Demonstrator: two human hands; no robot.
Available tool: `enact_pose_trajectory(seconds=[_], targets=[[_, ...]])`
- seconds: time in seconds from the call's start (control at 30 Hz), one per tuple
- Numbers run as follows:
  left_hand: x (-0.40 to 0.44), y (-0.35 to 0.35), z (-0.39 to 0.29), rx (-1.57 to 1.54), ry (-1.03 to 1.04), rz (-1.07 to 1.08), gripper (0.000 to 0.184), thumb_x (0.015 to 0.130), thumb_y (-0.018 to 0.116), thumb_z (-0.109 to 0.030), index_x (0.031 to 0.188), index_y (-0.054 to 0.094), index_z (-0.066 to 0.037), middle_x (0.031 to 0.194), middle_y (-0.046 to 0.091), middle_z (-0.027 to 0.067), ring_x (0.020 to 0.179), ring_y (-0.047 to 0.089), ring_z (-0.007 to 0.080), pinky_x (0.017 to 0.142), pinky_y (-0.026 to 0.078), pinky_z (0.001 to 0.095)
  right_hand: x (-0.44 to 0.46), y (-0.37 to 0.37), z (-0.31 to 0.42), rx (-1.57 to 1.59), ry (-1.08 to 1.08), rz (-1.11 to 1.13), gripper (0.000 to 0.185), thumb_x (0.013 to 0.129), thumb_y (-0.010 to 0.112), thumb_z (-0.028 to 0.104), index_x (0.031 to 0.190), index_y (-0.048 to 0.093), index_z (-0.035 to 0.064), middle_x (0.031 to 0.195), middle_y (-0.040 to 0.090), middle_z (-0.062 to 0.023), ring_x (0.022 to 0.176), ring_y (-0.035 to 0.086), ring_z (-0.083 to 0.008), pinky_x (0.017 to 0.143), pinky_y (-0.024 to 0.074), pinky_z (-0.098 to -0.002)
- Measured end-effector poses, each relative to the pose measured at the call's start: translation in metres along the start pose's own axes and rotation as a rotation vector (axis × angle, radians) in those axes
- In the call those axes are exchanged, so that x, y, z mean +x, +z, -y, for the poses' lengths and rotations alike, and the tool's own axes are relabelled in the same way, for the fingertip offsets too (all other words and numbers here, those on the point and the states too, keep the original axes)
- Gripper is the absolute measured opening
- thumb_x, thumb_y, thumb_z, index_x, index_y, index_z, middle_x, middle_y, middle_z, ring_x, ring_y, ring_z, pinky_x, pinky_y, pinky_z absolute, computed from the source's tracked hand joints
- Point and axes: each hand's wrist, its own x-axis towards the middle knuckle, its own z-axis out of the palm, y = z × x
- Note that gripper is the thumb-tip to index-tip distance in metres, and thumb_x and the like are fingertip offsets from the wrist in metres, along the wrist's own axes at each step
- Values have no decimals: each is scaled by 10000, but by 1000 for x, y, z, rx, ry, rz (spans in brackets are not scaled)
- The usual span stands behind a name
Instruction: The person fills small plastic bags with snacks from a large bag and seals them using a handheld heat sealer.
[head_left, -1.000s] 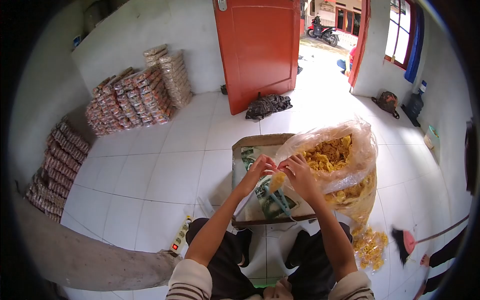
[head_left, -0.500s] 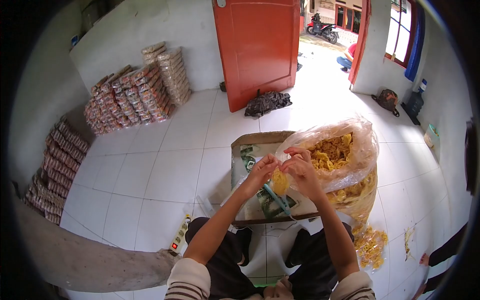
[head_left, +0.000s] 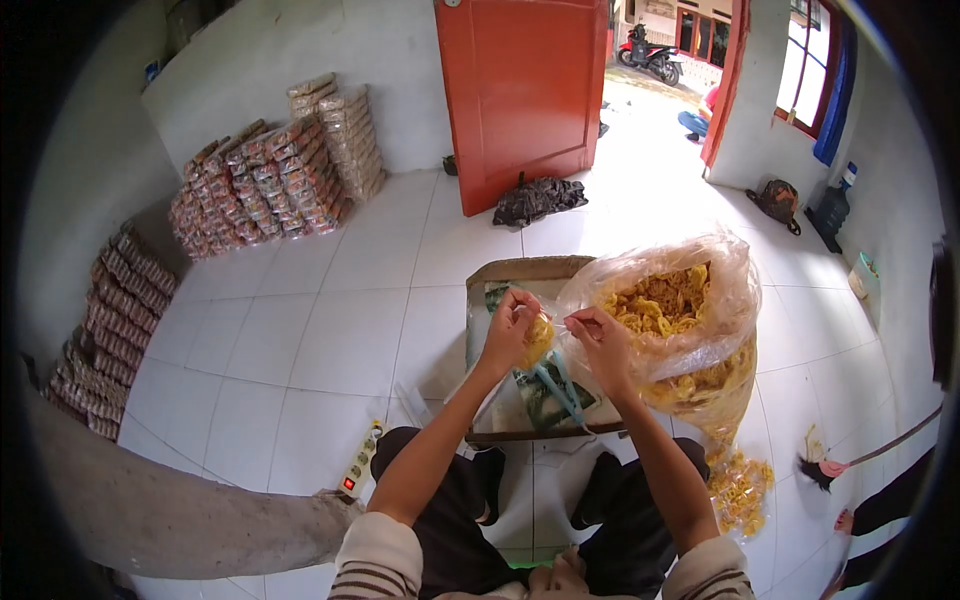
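My left hand is closed on a small clear bag of yellow snacks, above the cardboard tray. Just to its right, my right hand has its fingers pinched near the bag's edge; what they hold is too small to make out. Below the hands a light-blue tool lies on green-and-white packaging in the cardboard tray. A large clear sack full of yellow snacks stands against the tray's right side.
A smaller bag of yellow snacks lies on the floor at right. Near it are a broom and another person's foot. A power strip is at left. Stacked packs stand by the wall, beyond them a red door.
My hands have drawn slightly apart, and the small bag has moved left with my left hand. The broom left the view and came back at the right.
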Motion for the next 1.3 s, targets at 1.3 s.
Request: enact_pose_trajectory(seconds=[1.3], targets=[[6, -27, -34, 97, 317, -122, 147, 930, 450, -193, 944, 397, -58, 825, 502, 45, 724, 565, 110, 621, 438, 230, -30, -2, -39, 13, 326, 333, 569, 754, 683, 311, 1166, 490, -30, 1065, 526, -132, 935, 553, -209, 777, 460, -300]])
